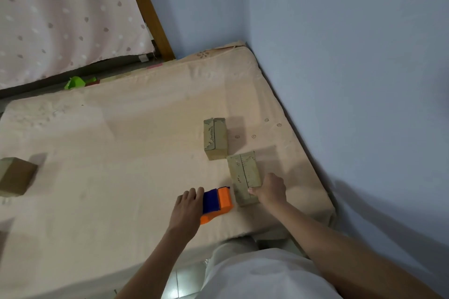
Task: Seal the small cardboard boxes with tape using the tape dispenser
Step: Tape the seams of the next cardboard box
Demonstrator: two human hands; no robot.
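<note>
1. On the mattress (121, 143), your left hand (187, 209) rests with straight fingers on the orange-and-blue tape dispenser (217, 202).
2. Just right of it, your right hand (271, 190) grips the near end of a small cardboard box (244, 175).
3. Beyond that hand stands a second box (215, 137); far to the left, a third box (15, 176).

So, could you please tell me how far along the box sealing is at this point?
Nothing looks taped yet: the near box and the far box both show bare centre seams. In hand, the right hand steadies the near box while the left hand rests on the tape dispenser. Left: both boxes, perhaps also the box at the left edge.
</note>
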